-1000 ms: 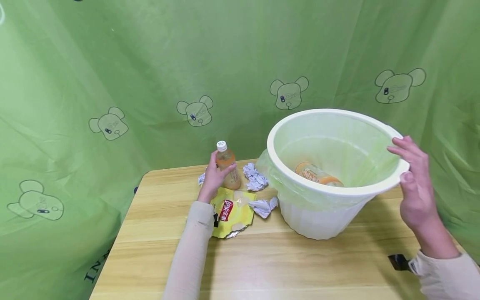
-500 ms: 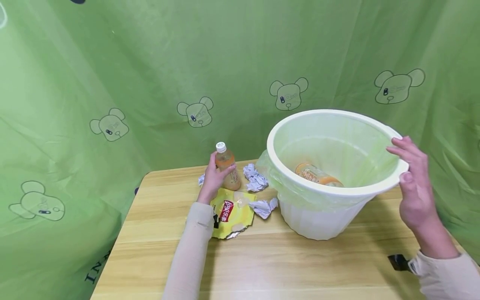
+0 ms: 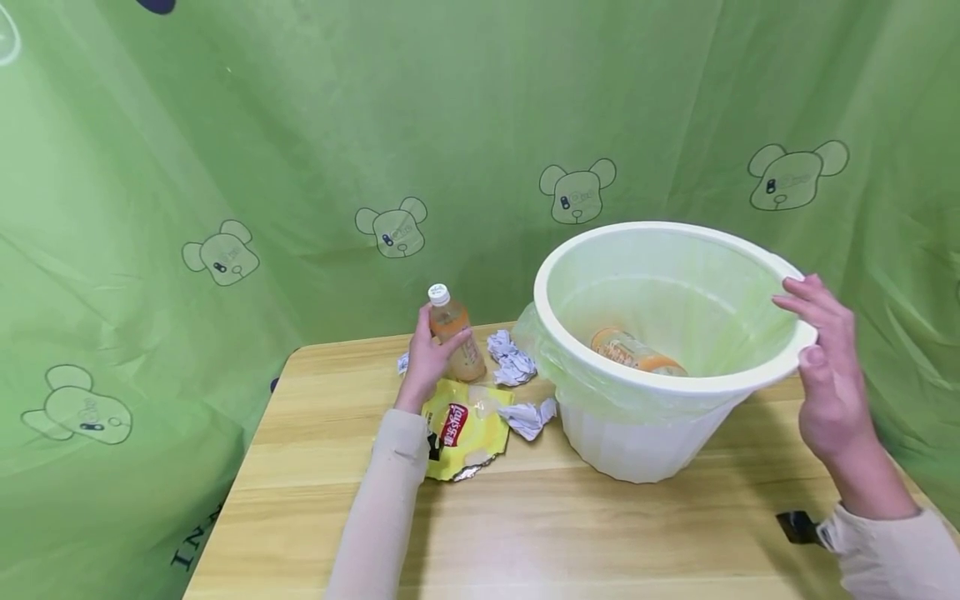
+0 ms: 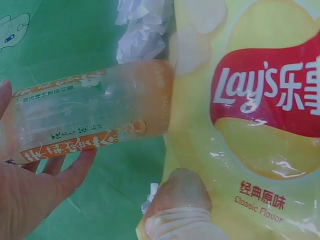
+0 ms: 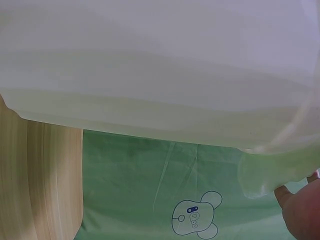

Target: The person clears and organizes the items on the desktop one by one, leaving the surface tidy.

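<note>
My left hand grips a clear plastic drink bottle with orange bands and a white cap, thumb across its near side. In the left wrist view the bottle has its base close to a yellow Lay's chip bag. My right hand holds the right rim of a large white trash bin, its fingers reaching over the edge. A pale green liner hangs over the bin's rim. Another orange-banded bottle lies on its side within. The right wrist view mostly shows the bin's wall.
Crumpled white papers lie between the bottle and the bin, with another paper ball beside the chip bag. More paper shows behind the left hand. The wooden table ends at a green curtain printed with bear heads.
The held bottle's cap has tipped slightly left while the left hand stays around it. My right hand and the bin stay in place; the view has shifted slightly.
</note>
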A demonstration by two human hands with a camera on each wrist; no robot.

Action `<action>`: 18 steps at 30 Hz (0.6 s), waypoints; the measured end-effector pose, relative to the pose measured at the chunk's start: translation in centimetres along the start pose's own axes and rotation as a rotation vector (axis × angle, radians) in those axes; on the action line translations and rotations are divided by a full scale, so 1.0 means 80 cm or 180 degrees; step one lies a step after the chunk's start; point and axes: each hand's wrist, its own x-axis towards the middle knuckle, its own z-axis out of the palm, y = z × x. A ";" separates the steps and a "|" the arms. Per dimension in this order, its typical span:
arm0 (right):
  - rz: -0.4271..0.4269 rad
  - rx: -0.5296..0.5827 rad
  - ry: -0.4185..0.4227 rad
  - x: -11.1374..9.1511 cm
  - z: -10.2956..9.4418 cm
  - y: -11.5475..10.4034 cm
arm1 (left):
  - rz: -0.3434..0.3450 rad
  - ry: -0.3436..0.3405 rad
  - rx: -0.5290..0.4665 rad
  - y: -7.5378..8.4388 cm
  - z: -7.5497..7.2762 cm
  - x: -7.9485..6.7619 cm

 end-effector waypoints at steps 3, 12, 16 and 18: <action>-0.0006 0.0001 0.0000 0.001 0.001 0.000 | 0.0031 0.0018 0.0005 0.000 -0.001 -0.001; 0.0020 0.0037 0.0046 0.001 0.003 0.002 | 0.0127 0.0095 -0.0035 0.000 -0.009 -0.008; 0.0019 0.0035 0.0032 0.000 0.002 0.001 | 0.0240 0.0105 -0.0161 0.011 -0.009 -0.013; 0.0016 0.0036 0.0029 0.000 0.002 0.000 | 0.0279 0.0107 -0.0202 0.019 -0.008 -0.016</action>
